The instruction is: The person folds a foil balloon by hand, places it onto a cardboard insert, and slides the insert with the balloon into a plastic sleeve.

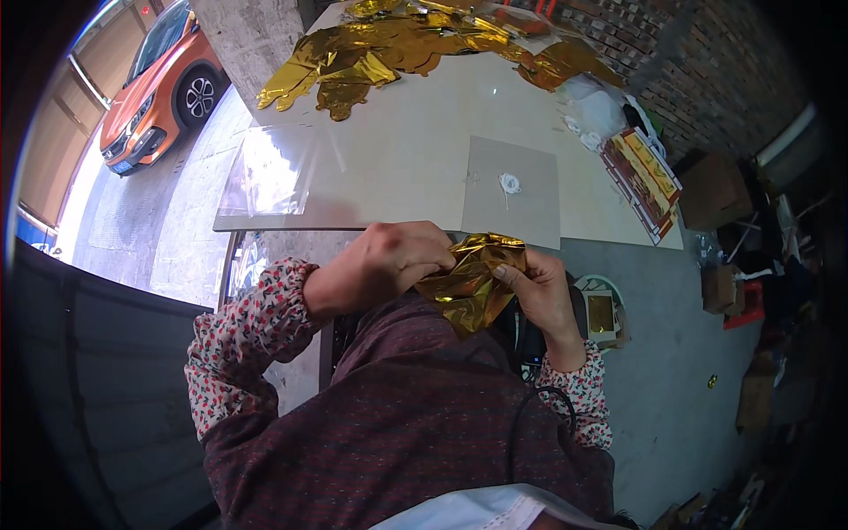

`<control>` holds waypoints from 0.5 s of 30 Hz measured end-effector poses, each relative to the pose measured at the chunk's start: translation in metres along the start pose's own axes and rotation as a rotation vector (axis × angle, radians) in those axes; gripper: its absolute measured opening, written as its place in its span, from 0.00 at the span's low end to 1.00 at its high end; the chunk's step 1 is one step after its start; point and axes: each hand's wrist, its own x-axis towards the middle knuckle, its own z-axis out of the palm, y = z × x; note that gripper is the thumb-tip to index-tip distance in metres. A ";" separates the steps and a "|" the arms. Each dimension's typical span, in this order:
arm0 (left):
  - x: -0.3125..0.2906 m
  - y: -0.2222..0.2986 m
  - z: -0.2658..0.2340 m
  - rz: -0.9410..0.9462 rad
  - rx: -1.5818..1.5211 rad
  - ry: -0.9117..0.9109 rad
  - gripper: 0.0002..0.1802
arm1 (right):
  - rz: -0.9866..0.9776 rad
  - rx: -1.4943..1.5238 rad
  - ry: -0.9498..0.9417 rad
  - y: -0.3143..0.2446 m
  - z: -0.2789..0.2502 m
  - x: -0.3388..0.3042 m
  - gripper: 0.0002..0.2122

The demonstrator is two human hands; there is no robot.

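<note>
Between my two hands, just off the table's near edge and above my lap, hangs a crumpled gold foil balloon (473, 296). My left hand (389, 265) grips its upper left side, the fingers closed on the foil. At its right side, my right hand (541, 291) pinches the foil with the thumb on top. More flat gold foil balloons (397, 55) lie in a pile along the far side of the table. A grey card (512, 199) rests at the near edge, with a small coil of white string (510, 183) on it.
Clear plastic bags (269, 172) lie at the left of the pale table (397, 155). Printed red and yellow cards (643, 181) lie at its right edge beside a white plastic bag (594, 106). Cardboard boxes (720, 190) stand at right. An orange car (163, 88) is parked beyond the left.
</note>
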 end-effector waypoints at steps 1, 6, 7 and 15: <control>0.000 0.000 0.000 0.053 0.034 0.007 0.07 | 0.036 0.029 0.002 -0.002 0.000 0.000 0.10; 0.001 -0.001 -0.003 0.095 0.022 -0.051 0.07 | 0.129 0.074 0.022 -0.002 0.001 0.000 0.09; 0.001 0.000 -0.004 0.073 -0.010 -0.065 0.06 | 0.117 0.087 0.007 -0.001 0.000 0.000 0.09; 0.002 0.007 0.001 -0.176 -0.131 0.008 0.11 | 0.122 0.092 -0.005 -0.008 0.003 0.000 0.10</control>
